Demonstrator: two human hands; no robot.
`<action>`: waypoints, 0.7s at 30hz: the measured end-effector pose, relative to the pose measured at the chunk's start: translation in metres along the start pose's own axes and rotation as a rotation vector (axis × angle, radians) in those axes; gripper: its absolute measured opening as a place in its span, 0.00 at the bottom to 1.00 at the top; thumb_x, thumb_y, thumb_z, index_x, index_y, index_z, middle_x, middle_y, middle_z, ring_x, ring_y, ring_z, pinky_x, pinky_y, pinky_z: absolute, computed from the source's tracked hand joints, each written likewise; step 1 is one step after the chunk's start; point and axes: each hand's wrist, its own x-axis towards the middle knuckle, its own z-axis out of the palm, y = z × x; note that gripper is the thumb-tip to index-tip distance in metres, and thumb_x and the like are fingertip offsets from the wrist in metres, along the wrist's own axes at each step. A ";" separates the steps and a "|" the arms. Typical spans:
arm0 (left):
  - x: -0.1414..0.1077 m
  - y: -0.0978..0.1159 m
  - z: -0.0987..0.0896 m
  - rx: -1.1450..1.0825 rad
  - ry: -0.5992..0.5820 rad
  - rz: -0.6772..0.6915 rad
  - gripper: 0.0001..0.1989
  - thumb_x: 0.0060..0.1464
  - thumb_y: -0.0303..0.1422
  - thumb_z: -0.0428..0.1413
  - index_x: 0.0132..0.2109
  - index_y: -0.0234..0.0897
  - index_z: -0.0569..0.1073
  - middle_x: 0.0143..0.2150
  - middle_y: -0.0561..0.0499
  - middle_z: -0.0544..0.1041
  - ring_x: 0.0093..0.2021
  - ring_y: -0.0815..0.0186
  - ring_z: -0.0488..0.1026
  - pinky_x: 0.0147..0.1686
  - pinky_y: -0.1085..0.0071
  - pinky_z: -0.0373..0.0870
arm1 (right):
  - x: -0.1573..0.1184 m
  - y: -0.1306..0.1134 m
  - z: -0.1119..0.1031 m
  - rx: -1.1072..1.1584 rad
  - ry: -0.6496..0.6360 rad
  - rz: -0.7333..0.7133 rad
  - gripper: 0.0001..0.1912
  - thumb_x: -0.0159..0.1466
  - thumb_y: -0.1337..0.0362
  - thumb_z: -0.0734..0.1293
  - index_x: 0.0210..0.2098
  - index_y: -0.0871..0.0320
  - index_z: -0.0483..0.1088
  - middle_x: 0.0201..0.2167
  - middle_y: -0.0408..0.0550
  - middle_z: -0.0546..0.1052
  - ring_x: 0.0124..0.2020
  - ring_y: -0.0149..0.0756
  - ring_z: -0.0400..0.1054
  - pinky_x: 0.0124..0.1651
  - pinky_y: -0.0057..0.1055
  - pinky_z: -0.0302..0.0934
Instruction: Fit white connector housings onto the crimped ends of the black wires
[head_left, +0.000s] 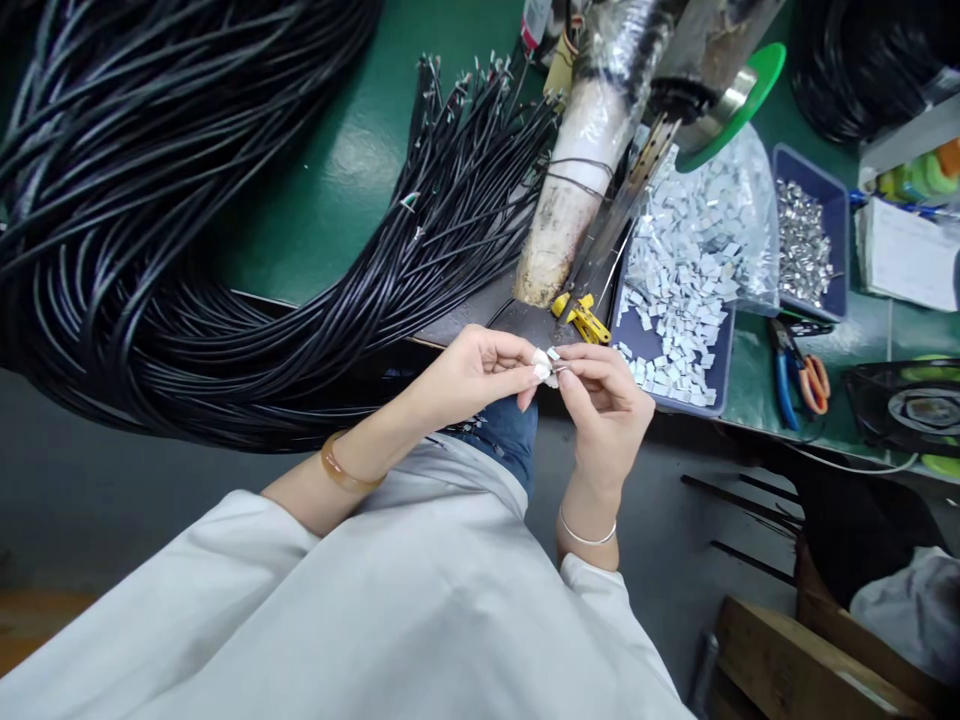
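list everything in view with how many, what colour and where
long black cables: many, black, left to centre
table: one, green, beneath
plastic-wrapped tube: one, whitish, top centre
green-rimmed reel: one, green and silver, beside tube
yellow plastic tool: one, yellow, below tube
small flat pieces: many, white, near tray
small metal parts: many, silver, far tray
trays: two, blue-grey, right of tube
pliers: one, blue and orange handles, right
paper stack: one, white, far right
wooden box: one, brown, bottom right
left hand, right hand: centre, pinching something tiny, unclear
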 end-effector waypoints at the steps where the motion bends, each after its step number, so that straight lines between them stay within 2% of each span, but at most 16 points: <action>1: 0.000 0.000 0.000 0.000 -0.009 -0.007 0.17 0.51 0.41 0.65 0.25 0.30 0.75 0.20 0.51 0.74 0.24 0.73 0.68 0.27 0.77 0.64 | 0.000 0.000 -0.001 0.002 -0.008 -0.002 0.07 0.61 0.71 0.70 0.35 0.53 0.77 0.38 0.43 0.80 0.40 0.29 0.76 0.40 0.26 0.73; 4: -0.001 0.000 -0.001 -0.012 -0.043 -0.042 0.16 0.51 0.39 0.65 0.26 0.30 0.75 0.20 0.51 0.74 0.22 0.75 0.66 0.24 0.78 0.62 | -0.002 -0.002 -0.001 -0.048 -0.022 -0.042 0.08 0.61 0.72 0.70 0.35 0.53 0.77 0.38 0.43 0.80 0.40 0.29 0.76 0.41 0.28 0.73; 8: -0.001 0.001 -0.003 -0.063 -0.111 -0.166 0.14 0.54 0.39 0.62 0.32 0.30 0.74 0.18 0.53 0.73 0.15 0.79 0.54 0.16 0.79 0.48 | -0.006 -0.003 0.000 -0.277 0.029 -0.277 0.13 0.58 0.76 0.71 0.38 0.53 0.78 0.41 0.44 0.80 0.43 0.32 0.75 0.50 0.33 0.72; 10: -0.001 0.000 -0.005 -0.089 -0.144 -0.178 0.12 0.54 0.37 0.62 0.32 0.30 0.74 0.18 0.54 0.72 0.15 0.80 0.54 0.16 0.80 0.48 | -0.005 -0.001 0.000 -0.248 0.014 -0.259 0.11 0.59 0.74 0.71 0.38 0.53 0.77 0.41 0.44 0.80 0.43 0.32 0.75 0.48 0.34 0.73; 12: -0.001 -0.001 -0.007 -0.103 -0.153 -0.124 0.10 0.52 0.34 0.64 0.32 0.30 0.76 0.20 0.54 0.72 0.19 0.78 0.60 0.19 0.81 0.55 | -0.003 0.003 0.000 -0.102 -0.036 -0.138 0.06 0.61 0.70 0.70 0.36 0.53 0.77 0.39 0.44 0.79 0.41 0.33 0.76 0.44 0.34 0.74; 14: -0.001 -0.002 -0.008 -0.109 -0.119 -0.063 0.07 0.50 0.31 0.65 0.33 0.29 0.78 0.23 0.53 0.74 0.24 0.77 0.65 0.24 0.81 0.62 | 0.000 0.005 0.000 -0.018 -0.020 -0.058 0.03 0.62 0.68 0.70 0.35 0.54 0.76 0.38 0.44 0.79 0.39 0.33 0.77 0.41 0.34 0.75; 16: -0.001 -0.003 -0.006 -0.112 -0.039 -0.035 0.06 0.48 0.30 0.65 0.34 0.30 0.80 0.27 0.51 0.77 0.26 0.76 0.67 0.26 0.80 0.64 | 0.003 0.003 0.000 -0.059 0.085 -0.071 0.03 0.63 0.68 0.69 0.35 0.54 0.76 0.38 0.45 0.78 0.40 0.34 0.77 0.42 0.36 0.76; 18: -0.001 -0.002 -0.003 -0.103 0.071 -0.033 0.06 0.47 0.29 0.65 0.33 0.30 0.81 0.27 0.50 0.77 0.27 0.75 0.67 0.25 0.80 0.63 | 0.002 -0.003 0.000 -0.144 0.192 -0.153 0.05 0.65 0.67 0.66 0.38 0.53 0.75 0.38 0.45 0.79 0.42 0.35 0.76 0.43 0.39 0.77; 21: 0.000 -0.002 0.003 -0.083 0.170 -0.022 0.05 0.45 0.29 0.65 0.30 0.30 0.80 0.23 0.53 0.74 0.24 0.76 0.65 0.24 0.79 0.60 | -0.002 -0.011 0.004 -0.239 0.228 -0.344 0.09 0.67 0.68 0.63 0.44 0.52 0.73 0.39 0.45 0.80 0.42 0.36 0.77 0.42 0.40 0.76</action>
